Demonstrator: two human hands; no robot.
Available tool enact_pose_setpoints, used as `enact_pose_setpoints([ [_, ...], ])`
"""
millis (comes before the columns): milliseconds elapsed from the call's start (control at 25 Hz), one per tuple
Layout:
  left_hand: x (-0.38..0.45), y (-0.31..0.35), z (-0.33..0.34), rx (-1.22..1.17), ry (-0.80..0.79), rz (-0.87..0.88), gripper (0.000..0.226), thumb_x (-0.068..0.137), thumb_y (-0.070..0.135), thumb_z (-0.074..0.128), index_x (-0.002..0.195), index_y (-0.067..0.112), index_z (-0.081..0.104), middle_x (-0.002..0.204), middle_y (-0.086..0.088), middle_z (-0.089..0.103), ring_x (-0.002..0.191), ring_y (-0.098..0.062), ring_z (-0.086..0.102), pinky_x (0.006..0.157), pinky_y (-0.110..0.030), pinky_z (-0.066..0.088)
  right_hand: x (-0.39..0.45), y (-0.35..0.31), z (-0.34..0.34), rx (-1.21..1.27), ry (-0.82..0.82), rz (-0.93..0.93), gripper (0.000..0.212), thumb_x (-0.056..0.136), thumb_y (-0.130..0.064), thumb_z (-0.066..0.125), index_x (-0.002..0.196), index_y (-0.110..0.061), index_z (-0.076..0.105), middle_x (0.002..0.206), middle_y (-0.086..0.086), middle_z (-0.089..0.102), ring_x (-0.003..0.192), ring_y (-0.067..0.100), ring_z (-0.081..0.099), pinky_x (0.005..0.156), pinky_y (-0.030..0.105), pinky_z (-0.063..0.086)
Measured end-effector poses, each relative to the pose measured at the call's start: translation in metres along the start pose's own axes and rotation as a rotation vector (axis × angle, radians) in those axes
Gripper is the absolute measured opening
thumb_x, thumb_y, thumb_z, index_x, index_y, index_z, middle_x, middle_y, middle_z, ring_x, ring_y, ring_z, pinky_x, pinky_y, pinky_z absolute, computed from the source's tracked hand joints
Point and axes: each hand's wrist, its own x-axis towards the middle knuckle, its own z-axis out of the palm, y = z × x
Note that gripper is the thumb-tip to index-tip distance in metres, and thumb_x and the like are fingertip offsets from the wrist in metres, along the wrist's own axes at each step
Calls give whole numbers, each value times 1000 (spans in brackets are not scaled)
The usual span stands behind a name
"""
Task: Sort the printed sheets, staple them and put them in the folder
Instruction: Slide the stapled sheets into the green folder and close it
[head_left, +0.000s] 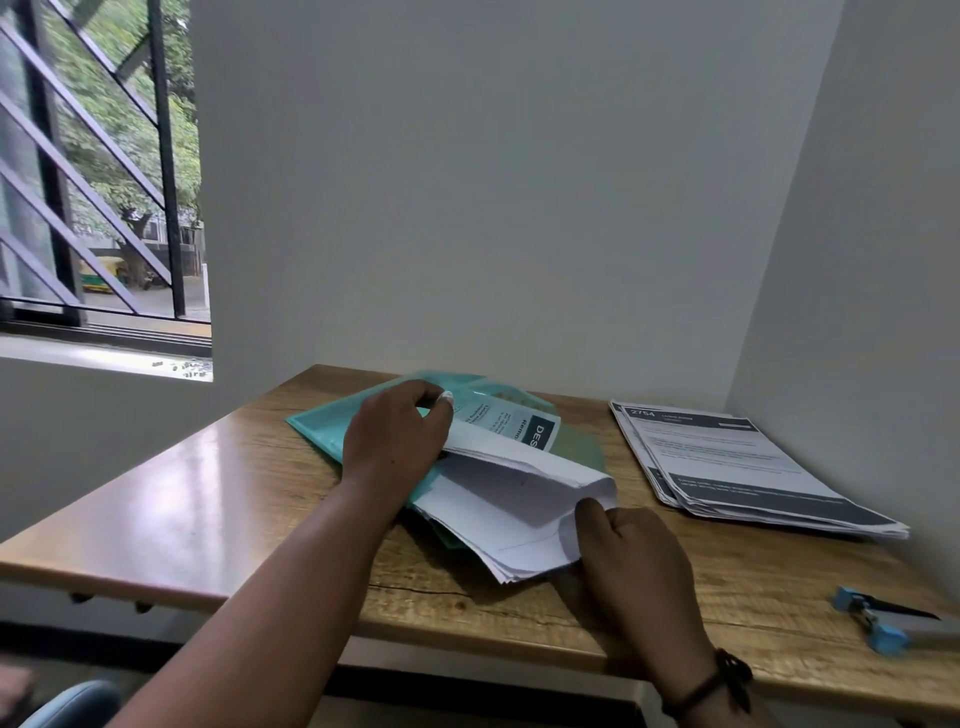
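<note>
A teal plastic folder lies at the middle back of the wooden table. A bundle of printed sheets is partly inside it, bent upward, with the near end sticking out toward me. My left hand grips the folder's flap and the top of the sheets. My right hand holds the bundle's near right corner. Another stack of printed sheets rests at the right back. A blue stapler lies near the right front edge, untouched.
The table stands in a corner, with white walls behind and to the right. A barred window is on the left. A blue chair edge shows at the bottom left.
</note>
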Motion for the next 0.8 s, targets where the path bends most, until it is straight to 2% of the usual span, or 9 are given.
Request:
enact_pose_setpoints([
  [160,0,1,1,17,-10,6,23,91,41,56,100,28,72,105,4,72,96,-20,62,75,-28,42,7,3,0,101,0,72,42,92,-40,49,61,-12,50,57,2,51,55,18,47,52,30,30],
  [240,0,1,0,17,-17,6,23,90,42,57,101,29,72,104,5,72,96,-19,62,78,-30,45,4,1,1,169,55,54,32,88,-51,54,101,-21,55,84,-3,61,72,16,58,53,26,35],
  [280,0,0,1,24,-29,7,23,90,42,56,101,29,72,104,6,71,97,-18,63,79,-30,46,2,1,2,203,86,54,49,85,-52,58,123,-27,43,101,-5,57,82,17,60,56,25,38],
  [360,0,-2,3,69,-80,29,24,90,43,56,102,30,72,105,8,71,97,-17,63,79,-30,47,-1,1,1,256,137,11,73,83,-48,64,141,-39,20,114,-8,48,93,16,58,62,27,42],
  [440,1,-3,5,114,-125,50,25,90,44,54,102,31,72,105,8,71,98,-17,63,79,-31,48,-2,0,1,284,137,-24,65,87,-45,61,140,-46,24,106,-13,54,88,11,59,64,28,44],
  [520,1,-4,6,129,-137,52,27,90,45,54,104,31,71,107,7,71,98,-17,62,77,-30,47,-1,0,0,225,91,-57,42,92,-46,52,133,-45,40,89,-15,61,79,4,60,58,26,44],
  [600,0,-3,6,115,-115,55,26,90,42,55,105,29,71,108,6,71,99,-17,62,75,-29,44,-2,0,0,202,111,-75,32,97,-39,46,129,-41,45,78,-14,60,73,2,59,55,27,44],
  [680,-1,-1,5,81,-66,58,24,90,40,56,103,28,72,107,4,72,97,-19,63,76,-30,44,-1,2,-1,257,151,-72,34,98,-27,45,131,-37,44,79,-16,57,72,5,57,59,28,45],
  [800,-2,0,3,27,-18,38,23,90,39,57,102,27,73,104,-1,73,94,-24,64,79,-33,49,7,8,-4,377,146,10,37,93,-11,46,125,-30,46,89,-21,54,78,0,53,63,27,45],
])
